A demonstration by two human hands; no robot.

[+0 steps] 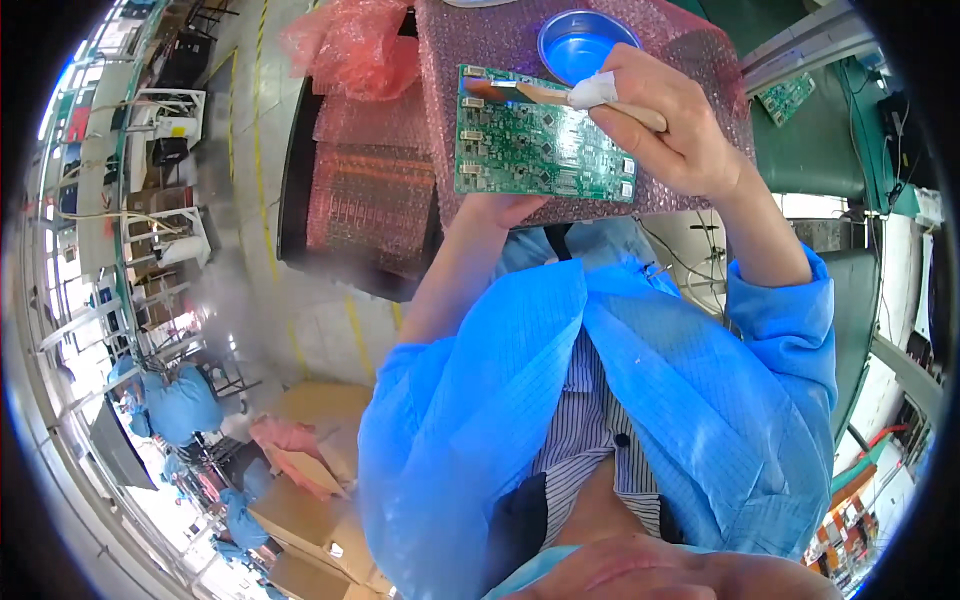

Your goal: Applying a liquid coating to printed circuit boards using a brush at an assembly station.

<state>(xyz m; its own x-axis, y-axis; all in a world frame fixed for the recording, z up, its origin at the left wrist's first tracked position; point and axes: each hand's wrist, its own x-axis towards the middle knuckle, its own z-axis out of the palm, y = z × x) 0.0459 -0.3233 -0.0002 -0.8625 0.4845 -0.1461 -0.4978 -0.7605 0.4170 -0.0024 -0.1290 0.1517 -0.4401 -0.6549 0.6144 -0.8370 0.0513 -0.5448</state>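
**Tight up top, more room on the left**

The top middle of the frame is crowded. The green board (540, 140) fills it, with the right hand (670, 125) and its brush (560, 95) pressed close on top. The blue dish (580, 40) sits just behind, at the top edge. Pink bubble wrap (690, 60) lies under all of it. The left hand (505, 208) blocks the way in from below the board. Blue sleeves (470, 400) fill the lower middle. The pale floor (320, 330) at centre left is open.

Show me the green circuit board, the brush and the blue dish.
green circuit board (535, 150), head view, middle of its face.
brush (530, 93), head view, wooden handle near the bristles.
blue dish (580, 45), head view, its inner bottom.
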